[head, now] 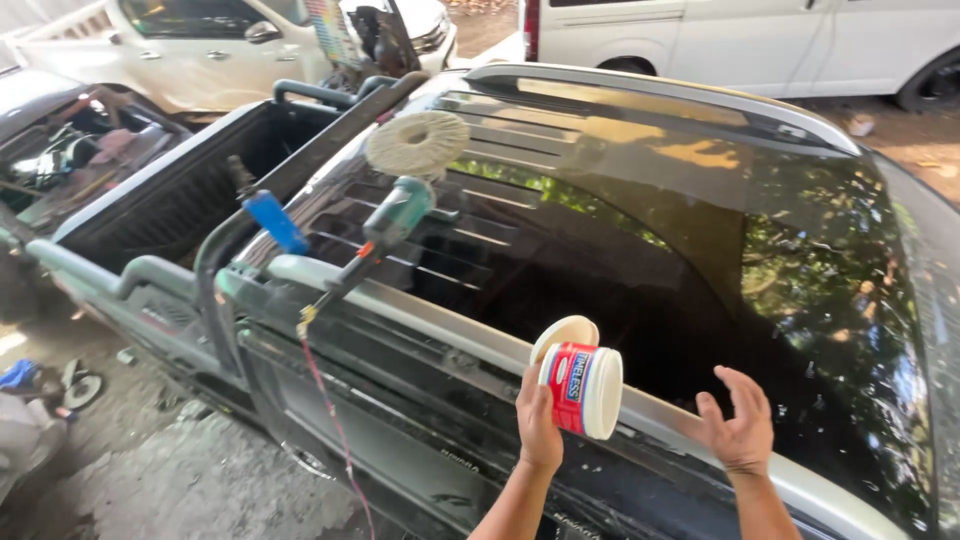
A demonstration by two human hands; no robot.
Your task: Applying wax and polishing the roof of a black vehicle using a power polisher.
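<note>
Left hand: fingers clamped round a small round tub with a red label and white lid, held tipped on its side just above the silver roof rail on the near edge of the roof.
Tub: lid appears on; a pale round pad or second cap shows behind its upper edge, touching it. Which of the two it is, cannot tell.
Right hand: empty, fingers spread apart, hovering beside the tub and over the rail, touching nothing as far as I can see.
Roof: glossy black car roof panel, mirror-bright, reflecting trees and sky; no smear of compound visible on it.
Polisher: teal-bodied rotary polishing machine with a fluffy cream wool pad lying on the roof well apart from both hands, its red cord trailing down the side of the car.
Also there: blue-handled tool resting near the rear edge of the roof, beside the open truck bed.
Progress, as judged: paste not yet on the panel, machine idle and untouched; applying and buffing both look to be still left.
</note>
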